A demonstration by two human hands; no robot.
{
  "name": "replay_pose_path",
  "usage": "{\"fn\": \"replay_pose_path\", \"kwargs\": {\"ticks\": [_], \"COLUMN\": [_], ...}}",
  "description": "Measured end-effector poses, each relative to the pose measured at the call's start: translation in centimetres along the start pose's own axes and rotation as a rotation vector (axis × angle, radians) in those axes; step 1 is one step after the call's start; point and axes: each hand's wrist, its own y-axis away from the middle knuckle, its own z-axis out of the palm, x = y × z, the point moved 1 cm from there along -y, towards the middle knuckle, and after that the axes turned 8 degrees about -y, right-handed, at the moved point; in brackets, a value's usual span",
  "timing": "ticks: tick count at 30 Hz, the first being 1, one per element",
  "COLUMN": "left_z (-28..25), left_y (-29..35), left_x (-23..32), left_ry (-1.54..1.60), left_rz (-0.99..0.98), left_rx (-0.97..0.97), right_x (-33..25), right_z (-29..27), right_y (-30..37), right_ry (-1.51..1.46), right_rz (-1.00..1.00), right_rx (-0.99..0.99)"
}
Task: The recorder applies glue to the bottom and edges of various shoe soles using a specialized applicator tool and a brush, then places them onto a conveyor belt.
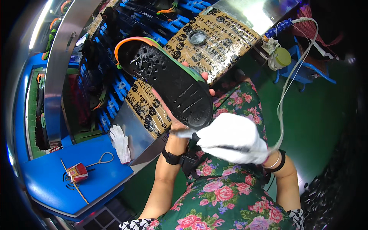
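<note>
My left hand (174, 115) is bare and holds a black shoe sole (168, 78) from underneath, its orange and green rim turned up and away. The sole has small holes near its far end. My right hand (232, 138) wears a white glove and grips a brush (184, 133) whose pale bristles touch the sole's near end. A thin white hose (285, 84) runs from my right hand up to the back right. Both wrists carry black bands.
A cardboard-covered metal bench (218, 38) with a round lid lies behind the sole. A white glove (120, 142) lies on the bench edge. Blue racks of soles (111, 88) stand at left. A blue shelf (96, 176) holds a small red carton and a cord. A capped white jar (280, 58) sits at right.
</note>
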Motion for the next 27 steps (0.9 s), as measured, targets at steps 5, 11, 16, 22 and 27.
{"fn": "replay_pose_path", "kwargs": {"ticks": [5,11,16,22,27], "left_z": [0.6,-0.2,-0.4,0.5,0.5], "left_y": [-0.4,0.4,0.4,1.1,1.4], "left_x": [0.0,0.7,1.3,1.6,2.0], "left_ry": [0.012,-0.021,-0.098,-0.114,-0.209], "left_rz": [-0.016,-0.114,-0.151,-0.225,-0.375], "left_rx": [-0.057,-0.057,-0.066,-0.061,0.081], "right_x": [1.0,0.6,0.9,0.7,0.5], "right_z": [-0.6,-0.6,0.5,-0.1,0.2], "right_y": [0.1,0.2,0.9,0.5,0.8], "right_ry": [0.281,-0.243,0.152,-0.176,0.311], "right_rz": [-0.09,0.126,-0.073,0.187,-0.111], "right_rx": [0.03,-0.006,-0.053,0.024,-0.047]}}
